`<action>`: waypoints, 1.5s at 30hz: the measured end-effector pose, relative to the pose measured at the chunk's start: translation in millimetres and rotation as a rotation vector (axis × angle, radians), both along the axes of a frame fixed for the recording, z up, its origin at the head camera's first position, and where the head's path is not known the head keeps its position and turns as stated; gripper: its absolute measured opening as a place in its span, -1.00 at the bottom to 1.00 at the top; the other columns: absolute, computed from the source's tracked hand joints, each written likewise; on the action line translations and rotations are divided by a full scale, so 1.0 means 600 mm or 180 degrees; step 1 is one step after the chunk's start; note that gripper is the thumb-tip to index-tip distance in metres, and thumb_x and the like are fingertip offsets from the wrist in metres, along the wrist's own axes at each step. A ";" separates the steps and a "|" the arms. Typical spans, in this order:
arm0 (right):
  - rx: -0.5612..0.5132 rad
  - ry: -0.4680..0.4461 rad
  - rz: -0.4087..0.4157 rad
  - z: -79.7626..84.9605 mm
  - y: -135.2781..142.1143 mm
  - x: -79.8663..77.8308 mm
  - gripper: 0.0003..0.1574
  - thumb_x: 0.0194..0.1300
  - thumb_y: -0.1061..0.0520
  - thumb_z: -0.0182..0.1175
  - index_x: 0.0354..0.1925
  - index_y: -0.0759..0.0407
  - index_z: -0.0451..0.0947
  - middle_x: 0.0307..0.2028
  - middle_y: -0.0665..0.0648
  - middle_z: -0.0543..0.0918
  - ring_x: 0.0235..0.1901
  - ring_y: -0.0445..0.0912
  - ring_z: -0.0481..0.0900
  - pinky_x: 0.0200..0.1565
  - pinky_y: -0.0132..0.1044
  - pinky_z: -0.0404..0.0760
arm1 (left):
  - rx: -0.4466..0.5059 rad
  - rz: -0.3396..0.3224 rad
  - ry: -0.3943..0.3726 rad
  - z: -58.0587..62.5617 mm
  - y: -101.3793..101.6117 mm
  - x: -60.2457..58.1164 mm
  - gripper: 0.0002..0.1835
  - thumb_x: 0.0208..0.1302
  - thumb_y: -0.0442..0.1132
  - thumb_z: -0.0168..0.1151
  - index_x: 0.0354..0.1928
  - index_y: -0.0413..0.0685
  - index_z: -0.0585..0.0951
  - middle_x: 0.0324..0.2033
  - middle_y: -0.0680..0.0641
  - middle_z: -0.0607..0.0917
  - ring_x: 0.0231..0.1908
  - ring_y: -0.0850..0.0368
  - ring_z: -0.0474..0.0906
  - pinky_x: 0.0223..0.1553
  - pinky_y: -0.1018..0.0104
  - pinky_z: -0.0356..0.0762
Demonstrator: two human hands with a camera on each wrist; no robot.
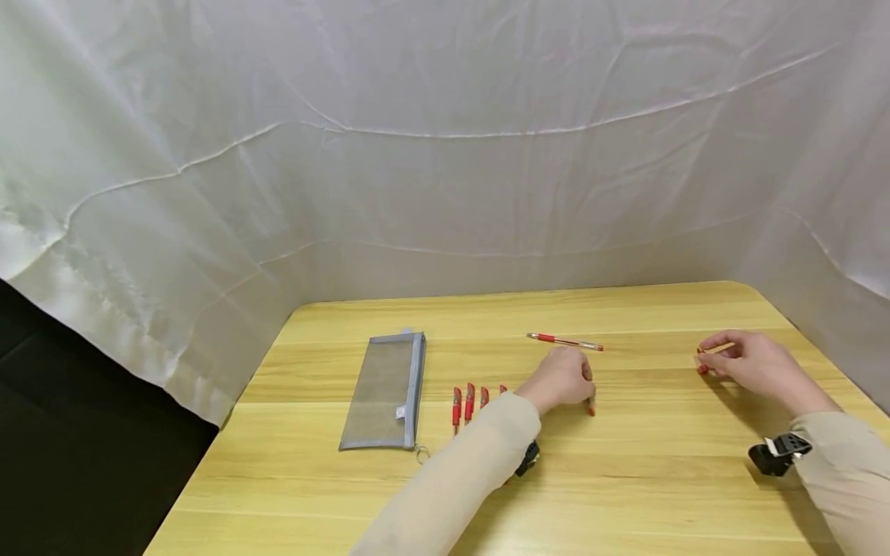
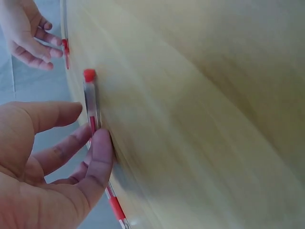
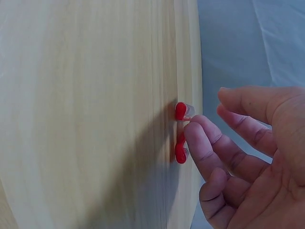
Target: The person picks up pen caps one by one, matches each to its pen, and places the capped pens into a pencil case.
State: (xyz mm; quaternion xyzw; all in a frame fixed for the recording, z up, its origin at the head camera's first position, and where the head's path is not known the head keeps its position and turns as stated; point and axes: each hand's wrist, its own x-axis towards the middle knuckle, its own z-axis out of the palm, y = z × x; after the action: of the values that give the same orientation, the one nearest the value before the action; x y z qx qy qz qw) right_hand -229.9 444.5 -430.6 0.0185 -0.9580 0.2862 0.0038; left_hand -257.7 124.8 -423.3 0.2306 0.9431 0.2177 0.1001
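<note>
While a sleeve (image 1: 459, 475) partly hides pens (image 1: 470, 400), the left hand (image 1: 560, 378) pinches another pen (image 2: 90, 101), the right hand (image 1: 758, 367) loosely spread

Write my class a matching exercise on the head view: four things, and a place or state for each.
Things:
1. mesh pouch
2. row of red pens
3. left hand
4. right hand

Places and states:
A. nearest the table's right edge
B. partly hidden by a sleeve
C. grey, farthest left of the four
D. touching a pen, between the row and the other hand

Pairs: 1-C, 2-B, 3-D, 4-A
</note>
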 end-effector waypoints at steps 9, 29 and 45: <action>0.0032 0.0056 0.0037 -0.001 -0.003 0.001 -0.54 0.58 0.07 0.25 0.14 0.47 0.59 -0.18 0.30 0.86 -0.39 -0.22 0.75 -0.31 -0.43 0.55 | 0.0097 0.0024 -0.0117 0.002 -0.022 -0.005 -0.68 0.27 -0.40 0.45 -0.58 0.08 0.62 -0.56 0.20 0.59 -0.55 0.27 0.28 -0.44 0.46 0.32; 0.0043 -0.0030 0.0036 -0.003 -0.005 -0.001 -0.54 0.60 0.05 0.23 0.12 0.46 0.59 -0.14 0.37 0.82 -0.38 -0.19 0.73 -0.35 -0.37 0.59 | 0.0013 -0.0017 0.0063 -0.001 -0.039 0.008 -0.65 0.31 -0.35 0.51 -0.63 0.06 0.66 -0.69 0.20 0.55 -0.63 0.28 0.28 -0.41 0.46 0.34; 0.0055 0.0023 0.0033 -0.008 -0.006 -0.006 -0.59 0.50 0.08 0.33 0.06 0.42 0.63 -0.23 0.21 0.82 -0.44 -0.29 0.62 -0.38 -0.36 0.57 | -0.0018 -0.0071 0.0049 0.003 -0.049 0.014 -0.72 0.29 -0.41 0.40 -0.07 0.14 0.71 -0.32 0.14 0.64 -0.61 0.24 0.23 -0.56 0.40 0.27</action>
State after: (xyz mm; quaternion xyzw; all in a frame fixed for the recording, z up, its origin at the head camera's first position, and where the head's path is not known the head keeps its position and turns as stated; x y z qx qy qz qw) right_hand -233.5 441.1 -435.2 0.0245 -0.9603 0.2778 0.0056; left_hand -249.2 95.7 -421.3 0.2424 0.9418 0.2121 0.0959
